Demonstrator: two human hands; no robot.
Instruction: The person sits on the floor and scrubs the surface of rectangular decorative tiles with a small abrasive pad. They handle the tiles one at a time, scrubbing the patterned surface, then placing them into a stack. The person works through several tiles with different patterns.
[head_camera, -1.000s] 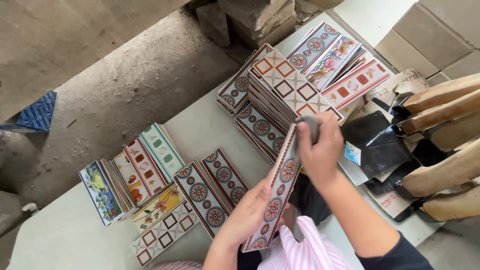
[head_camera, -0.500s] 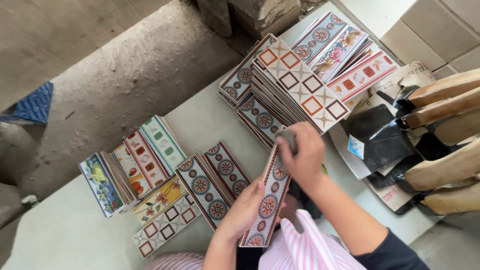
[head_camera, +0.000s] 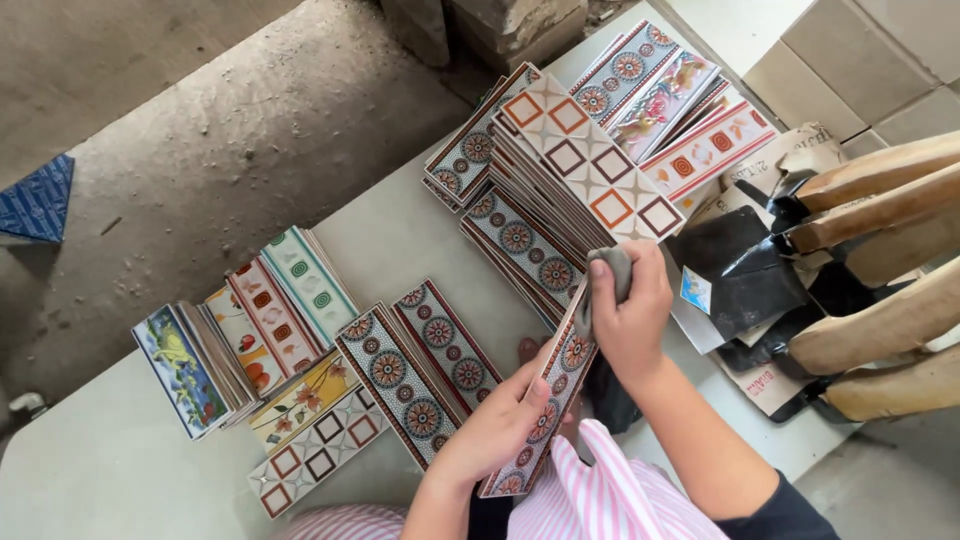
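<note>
Since a second ago the right hand (head_camera: 632, 318) has slid its grey rag (head_camera: 606, 283) up the tile strip (head_camera: 545, 405) to the far end, so the wipe has covered roughly the strip's length (our read, not something we can confirm).

Left hand (head_camera: 490, 432) is grasping the strip at its near end, thumb on the face, fingers wrapped under. Right hand is clenched on the rag, pressing it against the strip's top edge.

The strip sits tilted, held off the counter (head_camera: 100, 470) just in front of us, near-centre, above a pink striped cloth (head_camera: 600, 500). It is long and narrow, with dark red borders and a row of round rosette medallions; the glaze looks glossy.

Around it: two matching rosette strips (head_camera: 415, 365) lie flat just left, mixed patterned strips (head_camera: 250, 340) further left, a big fanned stack of tiles (head_camera: 580, 160) far-centre. Dark scrapers with wooden handles (head_camera: 860, 190) lie at right.
</note>
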